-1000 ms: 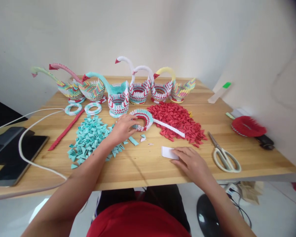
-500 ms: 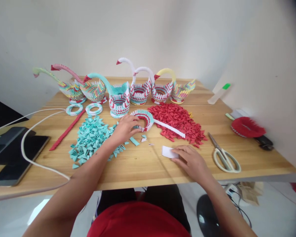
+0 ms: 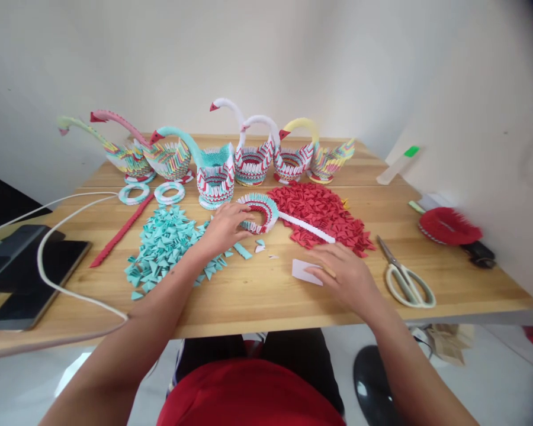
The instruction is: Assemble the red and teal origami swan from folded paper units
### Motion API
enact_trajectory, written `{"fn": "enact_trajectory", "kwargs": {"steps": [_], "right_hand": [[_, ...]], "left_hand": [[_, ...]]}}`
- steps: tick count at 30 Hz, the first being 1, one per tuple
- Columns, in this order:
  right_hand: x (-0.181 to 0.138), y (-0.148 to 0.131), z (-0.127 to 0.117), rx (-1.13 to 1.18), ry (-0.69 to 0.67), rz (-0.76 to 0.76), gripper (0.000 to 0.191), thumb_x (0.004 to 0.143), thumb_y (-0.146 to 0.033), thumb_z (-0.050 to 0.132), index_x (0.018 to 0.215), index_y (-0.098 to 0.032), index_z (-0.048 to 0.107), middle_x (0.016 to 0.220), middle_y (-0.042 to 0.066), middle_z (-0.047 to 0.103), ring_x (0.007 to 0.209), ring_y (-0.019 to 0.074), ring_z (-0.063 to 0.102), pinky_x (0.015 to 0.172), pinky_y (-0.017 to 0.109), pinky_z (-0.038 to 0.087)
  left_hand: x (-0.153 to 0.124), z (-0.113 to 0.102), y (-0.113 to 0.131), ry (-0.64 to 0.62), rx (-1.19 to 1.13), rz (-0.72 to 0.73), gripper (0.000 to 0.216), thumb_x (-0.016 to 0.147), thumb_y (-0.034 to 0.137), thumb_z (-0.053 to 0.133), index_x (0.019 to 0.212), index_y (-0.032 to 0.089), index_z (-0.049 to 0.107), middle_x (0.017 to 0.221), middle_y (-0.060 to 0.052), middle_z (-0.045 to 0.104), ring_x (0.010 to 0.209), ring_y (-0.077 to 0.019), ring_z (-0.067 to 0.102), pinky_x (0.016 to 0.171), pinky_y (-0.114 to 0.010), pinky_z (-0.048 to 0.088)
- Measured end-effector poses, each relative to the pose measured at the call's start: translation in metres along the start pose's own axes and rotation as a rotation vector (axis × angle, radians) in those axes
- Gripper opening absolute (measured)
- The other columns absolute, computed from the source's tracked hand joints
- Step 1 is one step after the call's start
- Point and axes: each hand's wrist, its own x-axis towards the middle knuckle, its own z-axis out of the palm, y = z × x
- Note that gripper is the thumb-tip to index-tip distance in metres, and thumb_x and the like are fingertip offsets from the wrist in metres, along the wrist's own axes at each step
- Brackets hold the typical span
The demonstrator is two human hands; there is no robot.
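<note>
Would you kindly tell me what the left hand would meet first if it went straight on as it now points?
The left hand would probably meet the curved turquoise, red and white piece at its fingertips; they may already touch, as depth is unclear.

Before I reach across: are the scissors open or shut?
Shut: the scissors have their blades lying together, narrowing to one tip.

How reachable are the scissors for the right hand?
Likely yes: the scissors lie just to the right of the right hand, with nothing visible in between.
</note>
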Motion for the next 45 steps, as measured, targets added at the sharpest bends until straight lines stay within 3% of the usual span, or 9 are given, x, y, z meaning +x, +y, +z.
{"fn": "enact_trajectory", "kwargs": {"steps": [5,10,14,17,23,27,35,45], "right_hand": [[0.061,-0.019,-0.001,-0.012,-0.017,-0.074,0.015,0.097,-0.022,0.050,0.101,-0.021,0.065,0.100,0.007,0.070,0.094,0.0240,0.061,0.085,0.039,0.048],[0.108,-0.028,0.017,-0.032,-0.108,-0.048,0.015,0.092,-0.015,0.053,0.103,-0.020,0.062,0.103,0.008,0.069,0.096,0.0250,0.060,0.083,0.037,0.046],[0.129,-0.034,0.033,-0.082,-0.216,-0.061,0.033,0.089,-0.017,0.059,0.122,-0.019,0.056,0.111,0.010,0.068,0.101,0.0274,0.061,0.084,0.039,0.046],[0.136,-0.037,0.043,-0.109,-0.235,-0.097,0.049,0.087,-0.016,0.061,0.134,-0.018,0.048,0.123,0.013,0.064,0.111,0.0294,0.059,0.089,0.042,0.046],[0.142,-0.038,0.051,-0.168,-0.266,-0.123,0.051,0.083,-0.010,0.058,0.133,-0.016,0.048,0.123,0.014,0.065,0.110,0.0293,0.061,0.090,0.042,0.046],[0.143,-0.039,0.051,-0.212,-0.295,-0.136,0.056,0.082,-0.010,0.057,0.136,-0.016,0.045,0.122,0.014,0.066,0.110,0.0293,0.061,0.089,0.041,0.047],[0.144,-0.041,0.052,-0.233,-0.260,-0.144,0.047,0.083,-0.011,0.058,0.129,-0.018,0.050,0.119,0.013,0.066,0.107,0.0287,0.062,0.087,0.040,0.046],[0.145,-0.044,0.049,-0.256,-0.296,-0.171,0.051,0.083,-0.011,0.058,0.132,-0.016,0.048,0.114,0.013,0.068,0.101,0.0273,0.064,0.086,0.039,0.045]], "left_hand": [[0.000,0.001,-0.001,0.043,0.023,-0.004,0.025,0.081,0.025,0.073,0.104,0.020,0.066,0.125,-0.011,0.061,0.120,-0.0284,0.054,0.104,-0.049,0.037],[0.000,0.002,-0.002,0.069,0.061,-0.005,0.026,0.079,0.024,0.075,0.102,0.019,0.067,0.123,-0.011,0.062,0.118,-0.0290,0.054,0.101,-0.047,0.039],[0.000,0.002,-0.002,0.060,0.046,-0.019,0.025,0.079,0.026,0.075,0.102,0.019,0.068,0.120,-0.011,0.063,0.115,-0.0292,0.055,0.101,-0.048,0.039],[0.000,0.001,-0.002,0.065,0.023,0.008,0.026,0.079,0.025,0.074,0.104,0.019,0.068,0.119,-0.011,0.063,0.114,-0.0290,0.055,0.101,-0.048,0.040],[0.002,0.002,0.000,0.093,0.006,0.001,0.016,0.080,0.021,0.070,0.095,0.019,0.070,0.115,-0.010,0.064,0.112,-0.0288,0.056,0.100,-0.048,0.041],[0.004,0.006,0.002,0.063,-0.010,-0.017,0.022,0.078,0.020,0.070,0.100,0.018,0.071,0.112,-0.012,0.064,0.111,-0.0298,0.056,0.100,-0.048,0.041],[0.005,0.008,0.002,0.063,-0.021,-0.041,0.022,0.079,0.019,0.066,0.099,0.017,0.072,0.110,-0.011,0.064,0.108,-0.0290,0.055,0.100,-0.047,0.041],[0.008,0.012,0.001,0.087,-0.029,-0.068,0.026,0.075,0.017,0.066,0.101,0.015,0.070,0.105,-0.012,0.067,0.106,-0.0297,0.058,0.097,-0.045,0.043]]}}
